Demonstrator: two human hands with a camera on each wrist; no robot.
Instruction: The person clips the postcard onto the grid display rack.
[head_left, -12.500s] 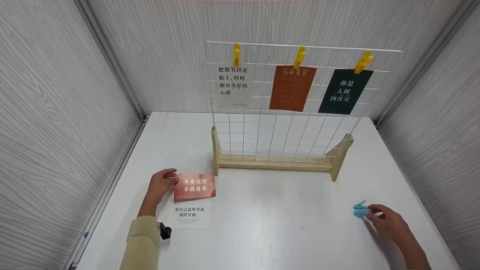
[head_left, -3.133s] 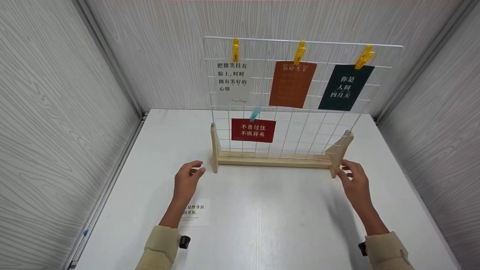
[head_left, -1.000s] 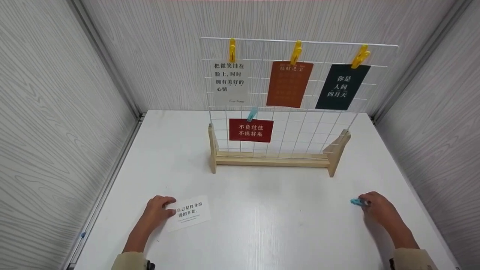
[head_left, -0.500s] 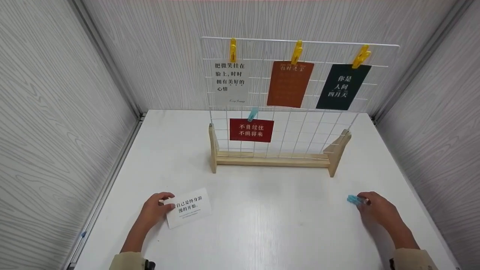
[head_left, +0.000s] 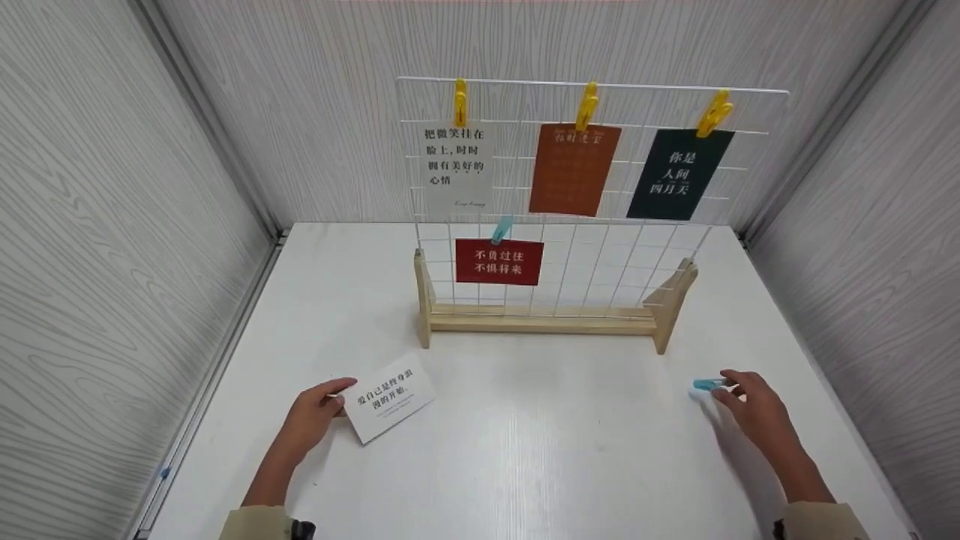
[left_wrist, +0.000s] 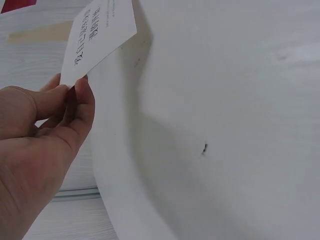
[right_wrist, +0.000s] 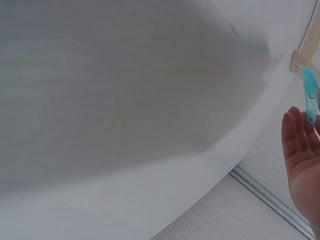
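Note:
My left hand [head_left: 311, 416] pinches the left edge of a white card [head_left: 390, 397] with black printed characters. In the left wrist view the card [left_wrist: 102, 37] is raised off the table, tilted, between thumb and fingers. Over on the right, my right hand [head_left: 757, 405] holds a light blue clothespin [head_left: 707, 384] by its end; the right wrist view shows this clothespin [right_wrist: 310, 90] at the fingertips. Behind both hands stands a white wire grid [head_left: 585, 296] on a wooden base. A red card [head_left: 499, 274] hangs low on it from another blue clothespin [head_left: 502, 229].
Along the grid's top hang a white card [head_left: 459, 191], an orange card [head_left: 574, 176] and a dark green card [head_left: 679, 199], each under a yellow clip [head_left: 586, 106]. The wooden base [head_left: 540, 325] stands on the white table [head_left: 525, 450], with panelled walls on three sides.
The red card, earlier by my left hand, now hangs clipped on the grid. My left hand has lifted the white card off the table and turned it. The right hand's clothespin has moved slightly forward.

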